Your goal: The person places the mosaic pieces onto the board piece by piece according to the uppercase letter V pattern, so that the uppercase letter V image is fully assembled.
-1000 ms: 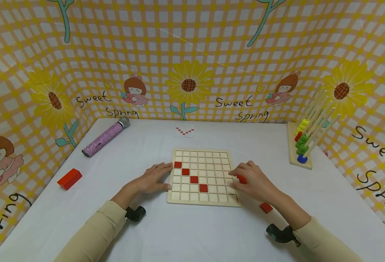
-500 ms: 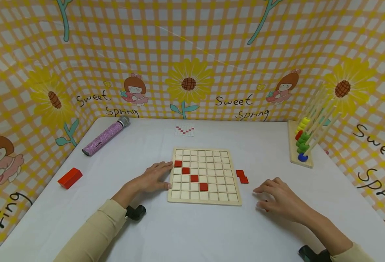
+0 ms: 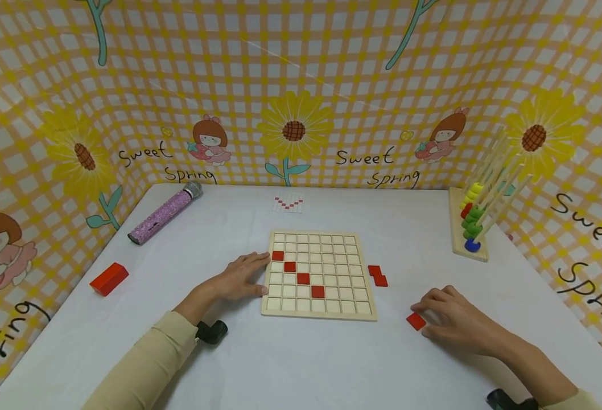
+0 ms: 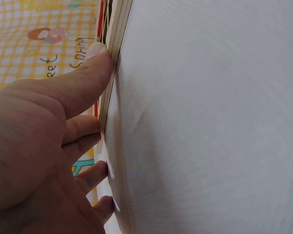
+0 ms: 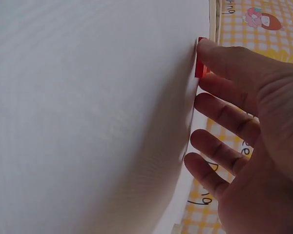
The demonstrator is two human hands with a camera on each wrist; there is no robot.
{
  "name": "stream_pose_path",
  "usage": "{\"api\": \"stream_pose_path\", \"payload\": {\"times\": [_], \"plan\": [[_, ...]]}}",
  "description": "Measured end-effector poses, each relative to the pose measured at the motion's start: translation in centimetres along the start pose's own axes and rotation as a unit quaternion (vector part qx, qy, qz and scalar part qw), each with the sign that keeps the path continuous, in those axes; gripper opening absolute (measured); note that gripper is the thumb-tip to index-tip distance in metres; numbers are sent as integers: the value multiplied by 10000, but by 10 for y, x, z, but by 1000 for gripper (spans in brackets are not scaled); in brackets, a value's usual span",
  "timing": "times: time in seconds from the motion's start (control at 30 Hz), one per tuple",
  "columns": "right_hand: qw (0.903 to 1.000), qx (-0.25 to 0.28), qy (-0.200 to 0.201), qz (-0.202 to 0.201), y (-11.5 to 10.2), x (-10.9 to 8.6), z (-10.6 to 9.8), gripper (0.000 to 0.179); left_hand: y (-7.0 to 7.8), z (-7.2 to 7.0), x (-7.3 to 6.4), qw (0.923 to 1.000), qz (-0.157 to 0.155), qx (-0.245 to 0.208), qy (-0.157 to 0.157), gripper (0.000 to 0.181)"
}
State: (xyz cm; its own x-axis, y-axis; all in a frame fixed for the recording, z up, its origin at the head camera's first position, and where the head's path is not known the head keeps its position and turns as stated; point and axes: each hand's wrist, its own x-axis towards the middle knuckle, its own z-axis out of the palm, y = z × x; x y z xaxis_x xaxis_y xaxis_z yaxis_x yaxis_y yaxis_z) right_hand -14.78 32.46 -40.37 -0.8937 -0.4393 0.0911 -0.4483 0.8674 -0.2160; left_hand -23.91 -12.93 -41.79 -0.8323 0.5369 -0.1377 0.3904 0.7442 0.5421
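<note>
In the head view a wooden grid board (image 3: 318, 274) lies on the table with several red square tiles, such as this red tile (image 3: 318, 292), in its cells along a falling diagonal. My left hand (image 3: 236, 279) rests at the board's left edge, thumb and fingers spread and touching its side (image 4: 110, 73). Right of the board, my right hand (image 3: 460, 320) pinches a loose red tile (image 3: 416, 321) between thumb and index finger; the tile still lies on the table. In the right wrist view the thumb covers part of that tile (image 5: 200, 63).
Two more red tiles (image 3: 378, 276) lie touching at the board's right. Behind the board is a pattern card (image 3: 288, 203). A glittery microphone (image 3: 165, 215) and a red block (image 3: 108, 279) are at left, a bead stacker (image 3: 470, 228) at far right.
My right hand set a red tile down beside another right of the board, drew back to the right, then came down to the loose tile nearer me. The left hand stayed put.
</note>
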Motion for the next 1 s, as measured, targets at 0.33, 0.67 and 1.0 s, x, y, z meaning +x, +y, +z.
{"api": "stream_pose_path", "payload": {"times": [0.33,0.67,1.0], "plan": [[9965,-39,515,-650,7,-2,4,29,0,1,0,10000,-72,-5,7,75],[9941,-84,762,-769,8,-1,8,27,-1,0,0,10000,-2,24,5,75],[9952,53,838,-495,-18,14,6,23,-1,1,0,10000,24,10,10,75]]}}
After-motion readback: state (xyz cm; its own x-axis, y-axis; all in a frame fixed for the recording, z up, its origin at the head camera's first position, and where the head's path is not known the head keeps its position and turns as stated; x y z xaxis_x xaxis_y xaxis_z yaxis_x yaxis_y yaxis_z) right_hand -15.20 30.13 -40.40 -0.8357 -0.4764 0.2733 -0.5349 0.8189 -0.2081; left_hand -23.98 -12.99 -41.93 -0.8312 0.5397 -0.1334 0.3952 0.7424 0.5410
